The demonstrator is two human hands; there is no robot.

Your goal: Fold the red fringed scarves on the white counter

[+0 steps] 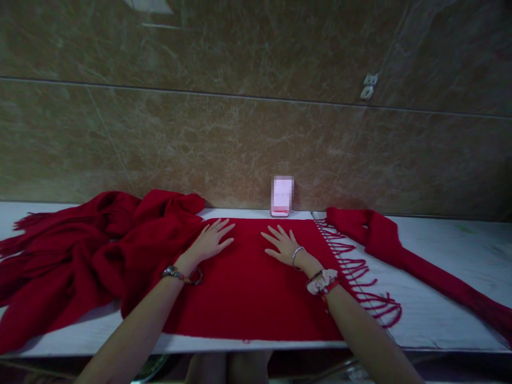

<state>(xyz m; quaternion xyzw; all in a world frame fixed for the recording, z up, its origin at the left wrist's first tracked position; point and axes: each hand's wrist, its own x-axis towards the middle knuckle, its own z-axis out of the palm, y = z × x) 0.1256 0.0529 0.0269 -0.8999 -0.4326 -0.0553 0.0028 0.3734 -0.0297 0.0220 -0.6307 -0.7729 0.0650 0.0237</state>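
A red scarf (256, 288) lies spread flat on the white table, its fringe fanned out along the right end. On its upper left part rests my left hand (210, 240), palm down with fingers spread. My right hand (284, 246) also lies flat on the cloth, right of the middle, fingers apart. Neither hand grips anything. To the left, the red fabric runs into a loose, crumpled heap (100, 250); where one piece ends and another begins, I cannot tell.
A phone (282, 197) with a lit screen leans against the tiled wall (240, 144) behind the scarf. A folded, narrow red scarf (384, 240) stretches across the right side of the white table (436, 325).
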